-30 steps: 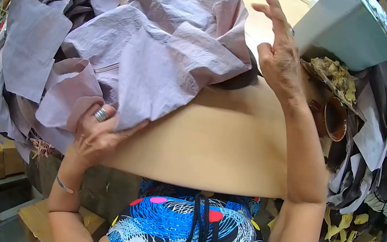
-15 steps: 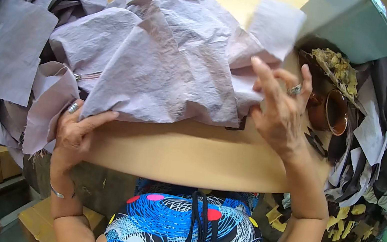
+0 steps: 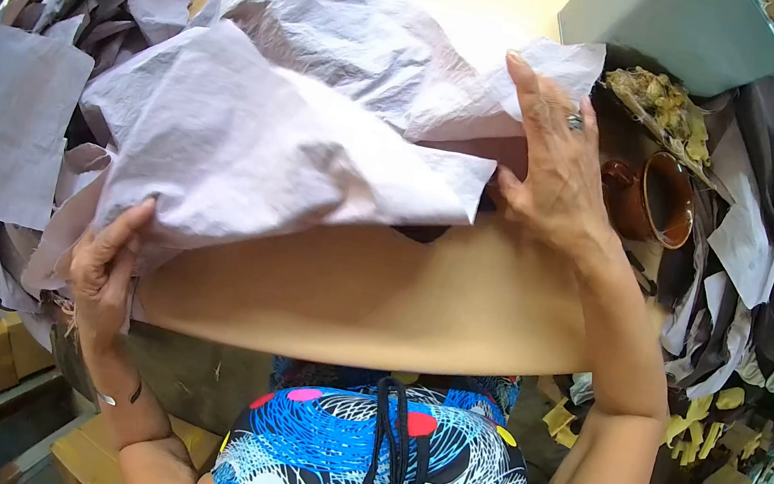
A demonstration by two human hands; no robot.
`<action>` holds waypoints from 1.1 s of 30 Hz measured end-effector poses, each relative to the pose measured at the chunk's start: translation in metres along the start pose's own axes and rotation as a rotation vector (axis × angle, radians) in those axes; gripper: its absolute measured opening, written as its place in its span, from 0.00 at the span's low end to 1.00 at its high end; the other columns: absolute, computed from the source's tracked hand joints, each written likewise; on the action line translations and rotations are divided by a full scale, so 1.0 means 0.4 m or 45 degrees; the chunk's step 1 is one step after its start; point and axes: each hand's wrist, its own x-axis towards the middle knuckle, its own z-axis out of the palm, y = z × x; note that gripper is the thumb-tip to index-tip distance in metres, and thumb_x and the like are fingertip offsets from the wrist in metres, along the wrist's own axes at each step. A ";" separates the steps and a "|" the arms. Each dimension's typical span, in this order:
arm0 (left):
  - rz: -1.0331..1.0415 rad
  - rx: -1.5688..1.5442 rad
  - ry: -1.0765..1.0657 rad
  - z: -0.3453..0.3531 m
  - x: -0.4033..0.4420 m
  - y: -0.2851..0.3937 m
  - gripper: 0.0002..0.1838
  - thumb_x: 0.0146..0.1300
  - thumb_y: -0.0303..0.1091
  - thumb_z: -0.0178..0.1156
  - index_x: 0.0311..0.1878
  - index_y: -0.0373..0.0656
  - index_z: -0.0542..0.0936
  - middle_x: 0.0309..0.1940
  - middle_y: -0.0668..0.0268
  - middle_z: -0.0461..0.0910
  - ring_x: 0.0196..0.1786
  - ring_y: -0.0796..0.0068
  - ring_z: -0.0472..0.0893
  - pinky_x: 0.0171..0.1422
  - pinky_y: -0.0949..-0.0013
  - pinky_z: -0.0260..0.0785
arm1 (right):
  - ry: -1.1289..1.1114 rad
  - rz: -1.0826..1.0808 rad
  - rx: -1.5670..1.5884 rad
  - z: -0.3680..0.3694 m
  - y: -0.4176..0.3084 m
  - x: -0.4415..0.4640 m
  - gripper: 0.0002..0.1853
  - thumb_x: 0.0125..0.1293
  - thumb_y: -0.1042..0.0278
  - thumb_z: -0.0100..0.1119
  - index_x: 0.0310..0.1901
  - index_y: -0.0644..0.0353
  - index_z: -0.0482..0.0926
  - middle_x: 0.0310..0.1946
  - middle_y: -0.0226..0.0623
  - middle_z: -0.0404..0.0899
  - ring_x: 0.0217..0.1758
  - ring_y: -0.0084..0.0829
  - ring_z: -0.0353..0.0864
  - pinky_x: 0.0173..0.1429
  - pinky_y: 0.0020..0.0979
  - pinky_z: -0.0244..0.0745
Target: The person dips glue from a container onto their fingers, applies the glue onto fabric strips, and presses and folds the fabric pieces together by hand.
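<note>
A large pale lilac-grey cloth (image 3: 241, 138) lies rumpled across the wooden table (image 3: 378, 301), its front layer partly lifted. At the cloth's lower left corner, my left hand (image 3: 107, 269) pinches the edge between thumb and fingers. My right hand (image 3: 556, 167), with a ring on one finger, is at the cloth's right end, thumb and fingers apart, touching or just over the fabric there. Whether its fingertips grip any cloth cannot be made out. Beneath the cloth, near my right thumb, a bit of dark material shows.
Grey cloth pieces (image 3: 21, 123) are heaped at the left. On the right stand a pale blue-grey box (image 3: 673, 34), a brown glazed mug (image 3: 665, 200) and a dish of yellowish scraps (image 3: 665, 114). Dark and light fabrics (image 3: 739, 227) hang over the right edge.
The cloth has been spread to the right and its front layer lifted. My left hand has moved left with its edge. My right hand has come down from above to the cloth's right end.
</note>
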 end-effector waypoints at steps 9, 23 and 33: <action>-0.028 -0.110 0.576 -0.060 0.037 -0.041 0.24 0.57 0.15 0.47 0.60 0.32 0.69 0.60 0.57 0.70 0.63 0.70 0.68 0.68 0.71 0.55 | -0.096 -0.001 0.647 -0.008 0.014 -0.002 0.48 0.48 0.59 0.65 0.70 0.41 0.47 0.50 0.38 0.75 0.57 0.38 0.73 0.70 0.58 0.41; 0.418 0.555 0.886 -0.219 0.275 0.055 0.20 0.61 0.29 0.52 0.57 0.37 0.74 0.55 0.57 0.75 0.57 0.68 0.73 0.61 0.67 0.64 | 0.117 0.291 1.337 -0.228 -0.125 0.014 0.35 0.59 0.83 0.44 0.69 0.62 0.50 0.28 0.28 0.73 0.26 0.14 0.67 0.32 0.15 0.63; 0.894 1.245 0.685 0.053 0.559 0.071 0.19 0.59 0.38 0.58 0.54 0.45 0.77 0.52 0.53 0.75 0.51 0.59 0.77 0.55 0.59 0.68 | 0.038 0.435 0.770 0.026 0.026 0.028 0.31 0.63 0.68 0.48 0.67 0.62 0.53 0.29 0.39 0.79 0.32 0.32 0.79 0.45 0.31 0.73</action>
